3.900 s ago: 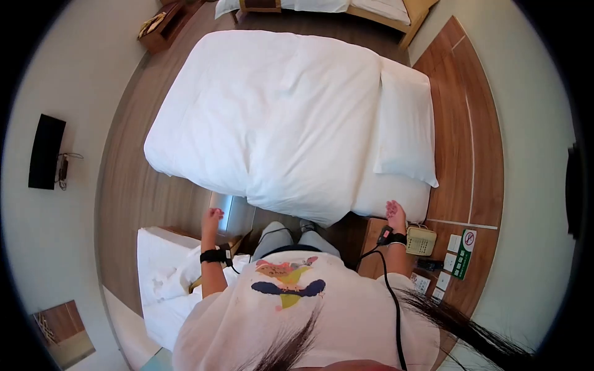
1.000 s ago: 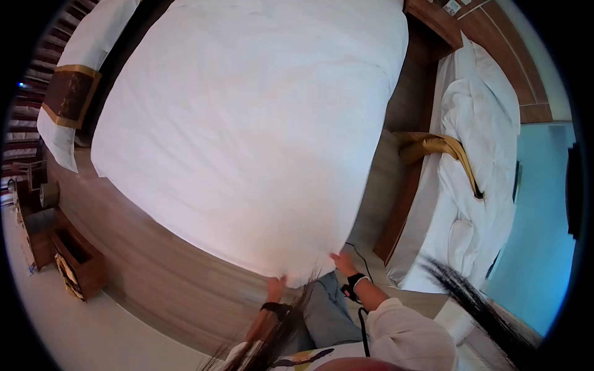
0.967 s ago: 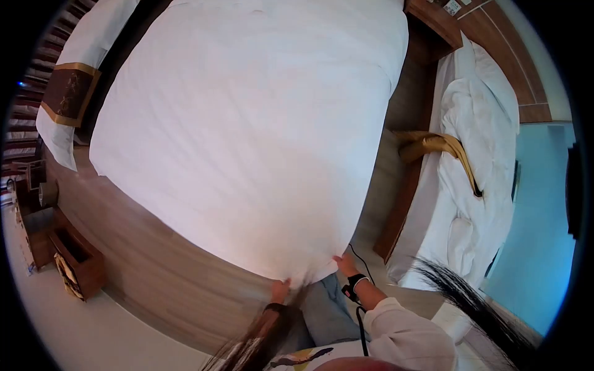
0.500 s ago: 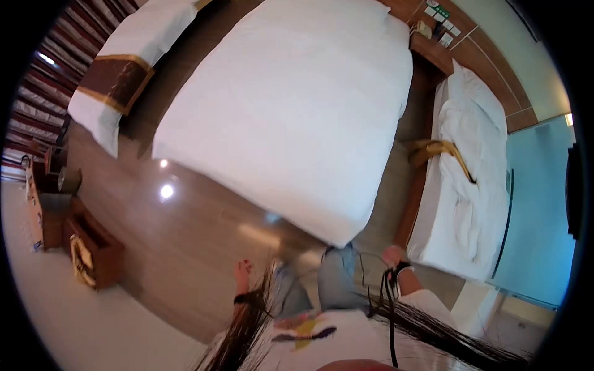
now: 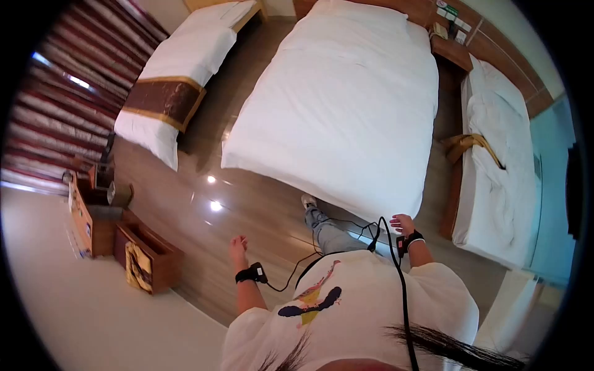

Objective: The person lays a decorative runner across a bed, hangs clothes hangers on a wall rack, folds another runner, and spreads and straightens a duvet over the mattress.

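My left hand (image 5: 238,248) hangs over the wood floor with loosely curled fingers and nothing in it. Its wrist carries a black strap with a small device (image 5: 252,272), from which a thin cable runs towards my waist. Close by the foot corner of the middle bed, my right hand (image 5: 402,224) has its fingers apart and holds nothing. That wrist also wears a black strap (image 5: 411,240) with a cable. White bedding (image 5: 340,111) lies flat over the middle bed and hangs past its edge.
At left stands another white bed with a brown and gold runner (image 5: 162,99), beside striped curtains (image 5: 55,117). A rumpled bed (image 5: 495,204) with a gold-brown cloth (image 5: 473,143) is at right. An open-topped wooden box (image 5: 154,256) stands at lower left. Black cables hang before my body.
The view has shifted, so the beds and furniture appear farther right. One leg now reaches forward beside the bed's foot. Both hands have moved up in the view, still holding nothing.
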`<state>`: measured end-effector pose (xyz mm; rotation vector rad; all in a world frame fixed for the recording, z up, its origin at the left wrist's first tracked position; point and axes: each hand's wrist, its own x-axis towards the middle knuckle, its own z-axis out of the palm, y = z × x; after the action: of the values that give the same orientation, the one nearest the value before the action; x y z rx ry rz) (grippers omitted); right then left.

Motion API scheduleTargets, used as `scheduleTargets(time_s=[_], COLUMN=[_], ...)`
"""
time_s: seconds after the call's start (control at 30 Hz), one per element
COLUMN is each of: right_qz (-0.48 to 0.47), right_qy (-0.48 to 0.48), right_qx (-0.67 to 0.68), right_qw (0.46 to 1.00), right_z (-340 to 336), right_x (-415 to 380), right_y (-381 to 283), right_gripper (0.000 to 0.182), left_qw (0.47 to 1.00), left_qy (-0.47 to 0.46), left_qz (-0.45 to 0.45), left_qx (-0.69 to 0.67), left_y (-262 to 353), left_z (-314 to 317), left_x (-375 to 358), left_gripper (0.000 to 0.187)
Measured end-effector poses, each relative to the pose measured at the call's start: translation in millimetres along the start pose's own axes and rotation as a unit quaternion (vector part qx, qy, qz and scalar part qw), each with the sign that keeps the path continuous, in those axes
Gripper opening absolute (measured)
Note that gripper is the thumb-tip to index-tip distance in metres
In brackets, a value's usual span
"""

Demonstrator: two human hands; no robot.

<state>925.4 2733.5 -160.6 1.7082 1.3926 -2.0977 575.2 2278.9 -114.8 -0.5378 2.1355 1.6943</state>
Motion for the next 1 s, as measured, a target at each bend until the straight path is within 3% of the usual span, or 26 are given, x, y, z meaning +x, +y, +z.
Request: scheduleTargets(time_s=[0.1,0.13,0.17,0.2,0.23,0.3,0.37,0.43,0.5,0.57,0.6,0.63,0.67,0.7,0.77,0.83,0.87,0.9,0.97,1.0], right_qz=[-0.083,-0.060,-0.096,-0.002,0.115,0.108,0.066,0.057,0.028,-0.027,-0.045,-0.062,-0.059,-0.054,-0.096,-0.130,-0.316,-0.447,-0.147,-0.138], right_qy=[-0.020,0.024,0.022,0.079,0.136,0.130,0.069,0.082,0.090,0.120,0.109,0.099,0.111,0.124,0.124,0.176,0.243,0.260,0.132,0.129], right_qx=[0.095,0.130,0.149,0.180,0.202,0.221,-0.039,0.020,0.124,0.120,0.142,0.169,0.172,0.179,0.122,0.293,-0.063,-0.420,-0.524,-0.517], right_qw=[0.992,0.989,0.984,0.980,0.963,0.961,0.995,0.995,0.988,0.985,0.983,0.979,0.977,0.974,0.980,0.931,0.915,0.746,0.829,0.835], right_z=[21,35,53,66,67,79,90,112,153,190,201,217,234,255,285,344,359,371,415,446], right_x=[46,30,41,58,69,103,137,133,116,104,120,135,136,136,161,143,149,173,214,220], right_y=[22,17,13,13,22,48,58,37,-26,-73,-75,-76,-85,-97,-81,-92,-77,-57,-30,-29], right_gripper=[0.028,0.027,0.027,0.023,0.020,0.020,0.022,0.022,0.023,0.023,0.023,0.023,0.023,0.022,0.019,0.013,0.013,0.015,0.015,0.015], left_qw=[0.992,0.981,0.965,0.941,0.948,0.932,0.926,0.936,0.921,0.865,0.750,0.737,0.566,0.353,0.283,0.696,0.638,0.581,0.628,0.673], left_qy=[-0.093,-0.130,-0.163,-0.260,-0.244,-0.262,-0.226,-0.206,-0.204,-0.248,-0.364,-0.373,-0.423,-0.451,-0.413,-0.314,-0.344,-0.366,-0.402,-0.415], left_qz=[0.053,0.060,0.079,0.053,-0.097,-0.085,-0.108,-0.029,-0.075,-0.079,0.035,0.035,0.169,0.294,0.431,0.163,0.253,0.343,0.240,0.203], left_qx=[0.067,0.130,0.192,0.208,0.181,0.235,0.281,0.284,0.324,0.429,0.551,0.562,0.687,0.765,0.751,0.625,0.641,0.641,0.621,0.577], left_y=[42,40,36,53,60,84,100,108,115,119,109,119,134,153,174,207,205,200,214,180], left_z=[45,52,54,58,62,67,64,53,45,38,28,32,42,56,80,119,129,147,184,188], left_x=[43,70,107,121,133,163,210,238,276,325,374,392,411,431,472,467,486,506,489,526], left_gripper=[0.021,0.025,0.029,0.026,0.022,0.021,0.020,0.020,0.018,0.017,0.016,0.016,0.016,0.017,0.020,0.023,0.026,0.030,0.043,0.044])
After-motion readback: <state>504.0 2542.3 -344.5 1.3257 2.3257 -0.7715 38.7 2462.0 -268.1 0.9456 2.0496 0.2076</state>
